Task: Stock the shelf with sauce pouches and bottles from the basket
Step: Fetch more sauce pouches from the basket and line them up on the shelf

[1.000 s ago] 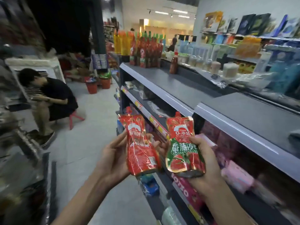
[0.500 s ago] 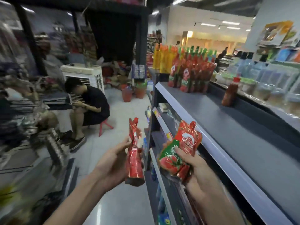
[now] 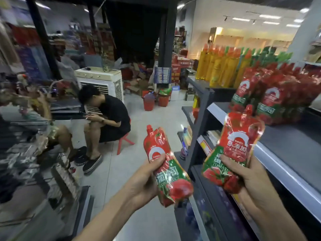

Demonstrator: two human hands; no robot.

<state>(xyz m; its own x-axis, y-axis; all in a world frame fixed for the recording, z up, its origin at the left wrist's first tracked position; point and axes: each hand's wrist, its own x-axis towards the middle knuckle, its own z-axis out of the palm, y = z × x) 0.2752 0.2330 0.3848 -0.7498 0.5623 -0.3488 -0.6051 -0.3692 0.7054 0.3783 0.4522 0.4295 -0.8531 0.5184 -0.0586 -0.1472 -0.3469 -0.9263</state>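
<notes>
My left hand (image 3: 145, 180) grips a red and green tomato sauce pouch (image 3: 166, 167) over the aisle floor, its spout pointing up and left. My right hand (image 3: 246, 178) holds a second, like pouch (image 3: 234, 150) at the front edge of the grey top shelf (image 3: 286, 153). Several red sauce pouches (image 3: 271, 94) stand in a row on that shelf just beyond it. Behind them stand yellow and green-capped bottles (image 3: 224, 66). No basket is in view.
A person in black (image 3: 107, 119) sits on a red stool in the aisle to the left. A white air cooler (image 3: 100, 82) stands behind. Red buckets (image 3: 156, 100) and boxes lie at the aisle's far end. Lower shelves (image 3: 199, 146) hold goods. A blurred rack (image 3: 26, 136) fills the left.
The view has swung left along the aisle and closer to the row of pouches. Both hands have risen, and the left pouch has turned from edge-on to face me.
</notes>
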